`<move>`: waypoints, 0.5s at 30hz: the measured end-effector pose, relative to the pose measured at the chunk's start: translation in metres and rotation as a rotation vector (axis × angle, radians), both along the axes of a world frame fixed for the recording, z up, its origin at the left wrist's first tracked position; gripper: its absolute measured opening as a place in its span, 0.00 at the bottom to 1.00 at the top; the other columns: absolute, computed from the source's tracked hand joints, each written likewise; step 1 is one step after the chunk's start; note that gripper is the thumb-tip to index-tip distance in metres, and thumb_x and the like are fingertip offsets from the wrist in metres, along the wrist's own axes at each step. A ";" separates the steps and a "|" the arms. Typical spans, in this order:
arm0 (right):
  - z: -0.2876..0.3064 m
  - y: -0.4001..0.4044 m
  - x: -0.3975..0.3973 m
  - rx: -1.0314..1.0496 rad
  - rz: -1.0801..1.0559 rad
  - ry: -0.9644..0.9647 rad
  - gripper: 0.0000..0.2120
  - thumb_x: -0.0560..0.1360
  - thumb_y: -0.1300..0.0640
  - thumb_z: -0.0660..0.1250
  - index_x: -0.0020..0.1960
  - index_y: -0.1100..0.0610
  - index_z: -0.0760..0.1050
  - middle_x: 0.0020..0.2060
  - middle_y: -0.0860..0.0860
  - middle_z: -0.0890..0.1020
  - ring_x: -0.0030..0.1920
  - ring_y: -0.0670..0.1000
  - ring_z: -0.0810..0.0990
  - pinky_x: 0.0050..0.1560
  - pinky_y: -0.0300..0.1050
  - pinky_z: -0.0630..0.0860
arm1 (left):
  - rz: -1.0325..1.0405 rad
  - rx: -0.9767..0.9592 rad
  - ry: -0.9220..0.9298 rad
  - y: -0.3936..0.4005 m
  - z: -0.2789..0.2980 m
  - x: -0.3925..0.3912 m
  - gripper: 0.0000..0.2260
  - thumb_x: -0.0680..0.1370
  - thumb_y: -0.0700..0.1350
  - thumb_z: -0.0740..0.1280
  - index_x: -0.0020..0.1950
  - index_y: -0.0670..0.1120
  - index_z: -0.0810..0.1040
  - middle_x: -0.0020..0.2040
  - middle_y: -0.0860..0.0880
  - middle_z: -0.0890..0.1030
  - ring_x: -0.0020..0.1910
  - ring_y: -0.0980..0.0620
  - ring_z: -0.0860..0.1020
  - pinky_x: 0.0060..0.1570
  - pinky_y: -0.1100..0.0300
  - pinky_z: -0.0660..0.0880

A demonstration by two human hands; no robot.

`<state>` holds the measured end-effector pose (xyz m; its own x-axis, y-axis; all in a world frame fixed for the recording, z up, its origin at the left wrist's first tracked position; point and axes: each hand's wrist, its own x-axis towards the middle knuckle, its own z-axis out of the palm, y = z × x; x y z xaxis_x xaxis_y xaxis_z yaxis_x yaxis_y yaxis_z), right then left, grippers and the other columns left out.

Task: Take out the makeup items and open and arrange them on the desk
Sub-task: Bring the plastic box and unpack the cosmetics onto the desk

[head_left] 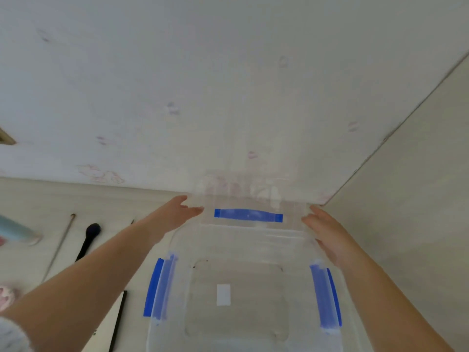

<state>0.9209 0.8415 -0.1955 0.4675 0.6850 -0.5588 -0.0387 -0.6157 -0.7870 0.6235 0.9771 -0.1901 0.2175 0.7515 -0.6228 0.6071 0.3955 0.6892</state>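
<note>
A clear plastic storage box with blue side latches stands on the desk in front of me, and only a white label shows inside it. Its transparent lid, with a blue latch, is tilted up at the box's far end against the wall. My left hand pinches the lid's left edge. The lid's right edge is held by my right hand. On the desk to the left lie a black makeup brush and a thin stick-like tool.
A light blue bottle and a pink item sit at the left edge. A flat black-edged palette or mirror lies left of the box. A wall runs behind the desk, and a side panel closes the right.
</note>
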 end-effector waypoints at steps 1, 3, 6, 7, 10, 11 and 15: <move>-0.004 0.004 0.001 -0.010 -0.018 0.038 0.28 0.75 0.53 0.63 0.74 0.46 0.60 0.70 0.48 0.68 0.68 0.51 0.68 0.66 0.51 0.68 | -0.002 -0.015 0.002 0.001 -0.002 0.002 0.35 0.73 0.55 0.70 0.75 0.51 0.59 0.71 0.46 0.69 0.68 0.46 0.69 0.70 0.48 0.63; -0.009 0.009 0.001 -0.001 -0.073 0.074 0.28 0.74 0.52 0.64 0.72 0.44 0.62 0.69 0.47 0.69 0.67 0.50 0.69 0.59 0.48 0.70 | 0.006 -0.024 -0.002 0.001 -0.002 0.006 0.35 0.72 0.56 0.70 0.75 0.51 0.59 0.70 0.46 0.70 0.68 0.46 0.69 0.68 0.48 0.65; -0.012 0.012 0.001 0.038 -0.133 0.094 0.26 0.75 0.53 0.65 0.71 0.46 0.63 0.68 0.48 0.69 0.66 0.50 0.69 0.55 0.46 0.71 | 0.016 -0.021 -0.011 0.002 -0.001 0.010 0.34 0.72 0.56 0.70 0.74 0.51 0.60 0.70 0.47 0.70 0.67 0.47 0.70 0.68 0.48 0.65; -0.012 0.011 0.000 0.052 -0.145 0.091 0.25 0.75 0.53 0.65 0.71 0.46 0.64 0.68 0.48 0.70 0.65 0.49 0.70 0.54 0.45 0.71 | 0.018 -0.019 -0.026 0.001 0.001 0.010 0.34 0.73 0.56 0.70 0.74 0.51 0.60 0.70 0.47 0.70 0.66 0.48 0.70 0.68 0.49 0.65; -0.003 0.005 -0.003 0.128 -0.191 0.087 0.24 0.75 0.55 0.64 0.70 0.46 0.65 0.67 0.49 0.70 0.64 0.49 0.70 0.54 0.45 0.73 | 0.004 0.052 -0.064 -0.005 0.012 0.008 0.33 0.74 0.52 0.70 0.75 0.51 0.59 0.70 0.47 0.70 0.64 0.49 0.71 0.65 0.53 0.67; 0.002 0.002 -0.004 0.158 -0.216 0.088 0.23 0.75 0.55 0.64 0.69 0.46 0.66 0.67 0.49 0.70 0.64 0.49 0.70 0.54 0.46 0.74 | 0.000 0.094 -0.074 -0.007 0.016 0.007 0.34 0.73 0.51 0.71 0.75 0.52 0.58 0.70 0.47 0.70 0.64 0.49 0.71 0.64 0.54 0.67; 0.032 -0.017 -0.012 0.376 -0.294 0.105 0.15 0.77 0.54 0.63 0.64 0.46 0.70 0.64 0.50 0.73 0.65 0.51 0.73 0.56 0.49 0.74 | 0.021 0.254 -0.183 -0.025 0.043 0.000 0.34 0.74 0.46 0.71 0.75 0.54 0.58 0.69 0.51 0.70 0.64 0.53 0.71 0.57 0.58 0.67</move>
